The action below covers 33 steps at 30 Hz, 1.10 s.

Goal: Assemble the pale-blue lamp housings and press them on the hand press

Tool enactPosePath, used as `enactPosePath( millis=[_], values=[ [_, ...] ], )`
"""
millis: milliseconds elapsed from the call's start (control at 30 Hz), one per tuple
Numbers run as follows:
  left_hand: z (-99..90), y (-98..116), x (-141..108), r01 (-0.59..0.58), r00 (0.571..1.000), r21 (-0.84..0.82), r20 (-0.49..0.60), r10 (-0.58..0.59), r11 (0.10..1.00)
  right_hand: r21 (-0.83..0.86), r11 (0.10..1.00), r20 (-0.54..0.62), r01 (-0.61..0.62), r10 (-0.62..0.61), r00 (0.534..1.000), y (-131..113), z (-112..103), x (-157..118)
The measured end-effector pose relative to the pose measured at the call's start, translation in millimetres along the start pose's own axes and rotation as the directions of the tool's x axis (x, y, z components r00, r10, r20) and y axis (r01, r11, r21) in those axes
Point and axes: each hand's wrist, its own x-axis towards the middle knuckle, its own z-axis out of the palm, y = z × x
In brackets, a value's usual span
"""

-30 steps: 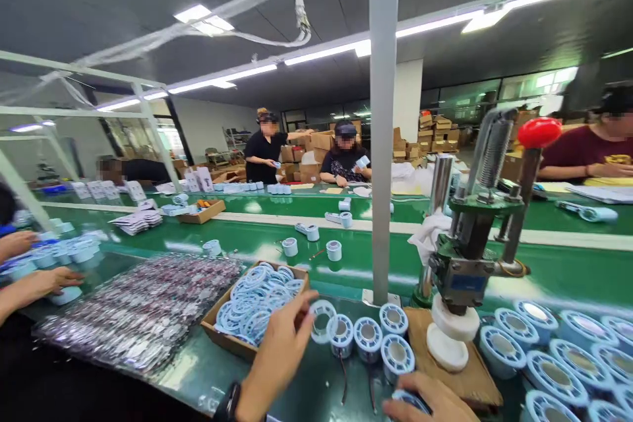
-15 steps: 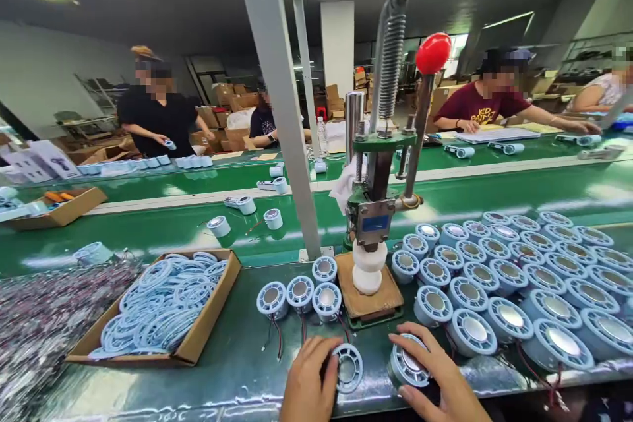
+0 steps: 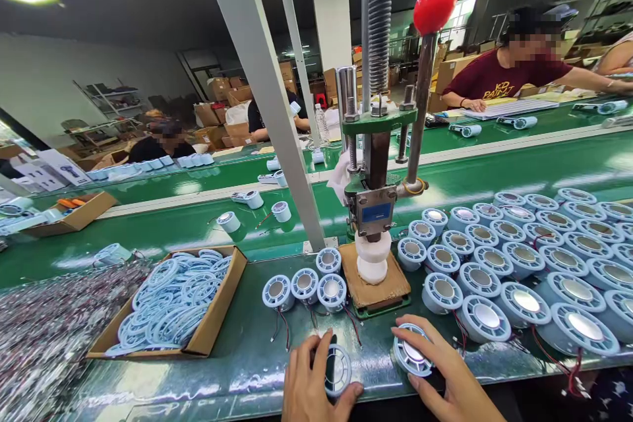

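My left hand is at the front edge of the bench, index finger and thumb closed about a light-blue spoked plastic ring; dark green bench shows through its openings. My right hand grips a round light-blue motor-like unit with a silver centre, thumb and fingers at its sides. Beyond and between both hands stands a hand press with a red-knobbed lever. Its white round pusher is down near a brown pad, holding no unit.
Several similar units with wires stand left of the press; many more crowd the right. A cardboard box holds blue rings. Bundled wires lie left. A grey post rises behind; co-workers sit beyond the green belt.
My left fingers have shifted around the ring, the thumb now at its near right side. My right hand keeps its unit. The view has tilted, and a co-worker at far left has bent lower.
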Motion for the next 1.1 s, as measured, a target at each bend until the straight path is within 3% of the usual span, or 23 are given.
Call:
enactPosePath(
  millis=[200,333,433,600,700,900,1100],
  values=[
    [7.5,-1.1,-3.8,-0.159,0.982,-0.087,0.085,0.166,0.983,-0.042,0.999,-0.019,0.007,-0.008,1.000,1.4,-0.2,-1.2],
    [6.9,4.6,2.0,-0.050,0.997,-0.086,0.056,0.055,0.995,-0.111,0.993,-0.089,0.036,-0.046,0.995,4.8,7.1,-3.7],
    [1.0,13.4,6.7,0.030,1.000,-0.191,0.013,-0.028,0.981,-0.172,0.984,-0.238,0.040,-0.081,0.968,1.4,25.8,-3.2],
    [-7.8,42.8,11.4,-0.136,0.967,-0.314,0.166,0.195,0.940,-0.171,0.984,-0.423,0.049,-0.118,0.898,-11.5,67.7,5.5],
    [-8.0,60.7,15.0,-0.143,0.960,-0.321,0.184,0.210,0.936,-0.141,0.990,-0.494,0.015,-0.083,0.865,-14.3,83.0,9.2],
    [-12.3,72.5,25.0,-0.083,0.954,-0.388,0.236,0.186,0.918,-0.115,0.991,-0.502,0.064,-0.113,0.857,-12.6,85.0,11.1],
    [-7.7,67.8,21.5,0.060,0.972,-0.462,0.227,0.053,0.885,-0.152,0.986,-0.473,0.066,-0.131,0.871,-14.1,78.7,11.1]
  ],
)
